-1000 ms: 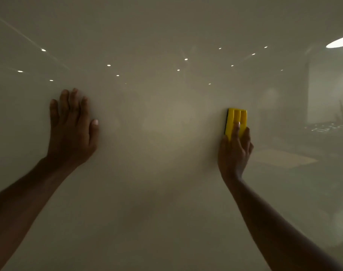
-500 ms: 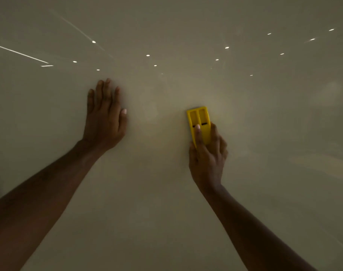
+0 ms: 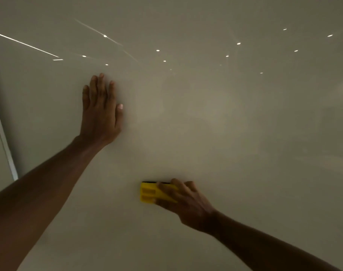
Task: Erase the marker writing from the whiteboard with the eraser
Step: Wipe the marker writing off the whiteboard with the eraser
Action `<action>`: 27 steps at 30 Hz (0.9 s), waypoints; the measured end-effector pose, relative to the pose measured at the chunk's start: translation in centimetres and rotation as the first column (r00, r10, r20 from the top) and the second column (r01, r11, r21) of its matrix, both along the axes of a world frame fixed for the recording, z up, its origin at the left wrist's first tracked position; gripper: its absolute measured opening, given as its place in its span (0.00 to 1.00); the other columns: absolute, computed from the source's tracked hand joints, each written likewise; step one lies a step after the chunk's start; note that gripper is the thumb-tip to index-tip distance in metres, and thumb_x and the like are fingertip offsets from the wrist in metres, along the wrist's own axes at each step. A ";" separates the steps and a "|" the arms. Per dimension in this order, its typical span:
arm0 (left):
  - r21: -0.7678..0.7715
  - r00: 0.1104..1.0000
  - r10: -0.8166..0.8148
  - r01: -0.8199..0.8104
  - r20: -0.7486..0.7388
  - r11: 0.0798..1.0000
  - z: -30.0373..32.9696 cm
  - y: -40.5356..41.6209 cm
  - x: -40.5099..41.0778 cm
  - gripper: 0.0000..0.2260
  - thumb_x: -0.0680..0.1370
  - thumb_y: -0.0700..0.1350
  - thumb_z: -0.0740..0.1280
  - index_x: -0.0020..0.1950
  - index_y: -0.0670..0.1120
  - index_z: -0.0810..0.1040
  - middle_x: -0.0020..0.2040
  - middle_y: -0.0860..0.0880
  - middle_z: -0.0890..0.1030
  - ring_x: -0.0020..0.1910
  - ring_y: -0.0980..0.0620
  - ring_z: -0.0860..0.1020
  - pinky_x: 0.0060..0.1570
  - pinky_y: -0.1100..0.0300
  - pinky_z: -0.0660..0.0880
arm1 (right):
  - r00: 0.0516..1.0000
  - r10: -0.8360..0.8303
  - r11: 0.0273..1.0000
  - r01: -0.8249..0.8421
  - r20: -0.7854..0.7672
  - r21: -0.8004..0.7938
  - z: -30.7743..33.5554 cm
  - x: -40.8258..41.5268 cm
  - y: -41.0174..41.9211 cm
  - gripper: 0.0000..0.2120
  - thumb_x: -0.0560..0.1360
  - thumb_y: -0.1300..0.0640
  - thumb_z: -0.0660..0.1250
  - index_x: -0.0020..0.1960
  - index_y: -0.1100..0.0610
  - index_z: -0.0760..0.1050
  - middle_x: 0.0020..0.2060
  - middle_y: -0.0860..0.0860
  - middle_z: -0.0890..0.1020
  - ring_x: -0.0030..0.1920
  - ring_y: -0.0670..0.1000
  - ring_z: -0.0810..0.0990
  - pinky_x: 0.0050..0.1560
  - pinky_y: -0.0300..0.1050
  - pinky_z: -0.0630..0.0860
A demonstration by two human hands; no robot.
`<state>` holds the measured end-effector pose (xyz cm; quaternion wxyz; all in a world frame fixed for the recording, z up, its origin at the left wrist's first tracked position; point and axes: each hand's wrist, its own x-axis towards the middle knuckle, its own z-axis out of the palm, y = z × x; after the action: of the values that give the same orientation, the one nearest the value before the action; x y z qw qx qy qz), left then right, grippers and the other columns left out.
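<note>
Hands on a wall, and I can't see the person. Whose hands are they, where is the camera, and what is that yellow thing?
The camera sits on the person's head, so you see what they see: their own two arms reaching forward. There is just this one view.

The big pale surface is a whiteboard, not a wall. It is shiny, so the small bright dots near the top are lights reflected in it.

The left hand lies flat and open on the board, fingers pointing up. The right hand, lower down, holds the yellow thing. That is an eraser, turned sideways and pressed on the board to wipe marker off.

I can't see any writing on the board in this dim picture.
</note>
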<state>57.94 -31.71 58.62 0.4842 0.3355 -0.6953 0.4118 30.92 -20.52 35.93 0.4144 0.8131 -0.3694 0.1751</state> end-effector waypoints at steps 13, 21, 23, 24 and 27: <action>-0.063 0.999 0.007 -0.010 -0.048 0.998 1.4 -2.2 6.3 0.26 0.86 0.47 0.53 0.80 0.34 0.59 0.80 0.29 0.57 0.81 0.29 0.54 0.80 0.38 0.47 | 0.618 0.030 0.864 0.380 0.785 -0.332 19.8 0.7 -0.9 0.27 0.78 0.55 0.65 0.76 0.45 0.66 0.77 0.59 0.65 0.67 0.66 0.68 0.55 0.60 0.70; -0.078 0.997 -0.014 0.008 -0.082 0.997 2.2 -2.9 7.7 0.27 0.85 0.48 0.54 0.80 0.33 0.60 0.80 0.29 0.57 0.81 0.29 0.54 0.80 0.39 0.46 | 0.998 0.014 0.993 -0.022 -0.064 -0.117 13.6 9.4 -3.6 0.32 0.74 0.56 0.64 0.76 0.41 0.64 0.78 0.53 0.64 0.69 0.59 0.66 0.52 0.51 0.67; -0.075 0.996 -0.023 0.016 -0.092 0.997 2.3 -2.9 7.2 0.28 0.85 0.48 0.54 0.80 0.33 0.60 0.81 0.29 0.56 0.81 0.28 0.53 0.79 0.37 0.46 | 0.989 -0.004 0.992 -0.015 -0.151 -0.122 15.4 8.3 -3.7 0.31 0.74 0.55 0.64 0.76 0.41 0.65 0.77 0.52 0.65 0.70 0.59 0.67 0.52 0.50 0.65; -0.068 0.995 -0.023 0.016 -0.101 0.998 2.3 -2.8 7.1 0.28 0.84 0.48 0.55 0.80 0.33 0.60 0.81 0.29 0.56 0.81 0.28 0.53 0.79 0.36 0.46 | 0.990 -0.015 0.989 -0.005 -0.141 -0.146 17.0 7.9 -3.8 0.31 0.73 0.54 0.65 0.75 0.41 0.66 0.77 0.53 0.66 0.69 0.60 0.67 0.52 0.49 0.64; -0.078 0.995 -0.013 0.005 -0.098 0.997 2.7 -2.8 6.1 0.28 0.84 0.49 0.55 0.80 0.32 0.60 0.81 0.29 0.56 0.81 0.29 0.53 0.79 0.34 0.48 | 0.997 -0.071 0.952 0.071 0.012 -0.298 23.7 6.3 -3.6 0.30 0.75 0.52 0.66 0.76 0.42 0.65 0.77 0.56 0.66 0.68 0.61 0.67 0.54 0.54 0.66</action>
<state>64.02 -34.49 61.37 0.5322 0.3331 -0.6556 0.4194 37.26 -24.09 59.64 0.5380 0.7275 -0.3681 0.2143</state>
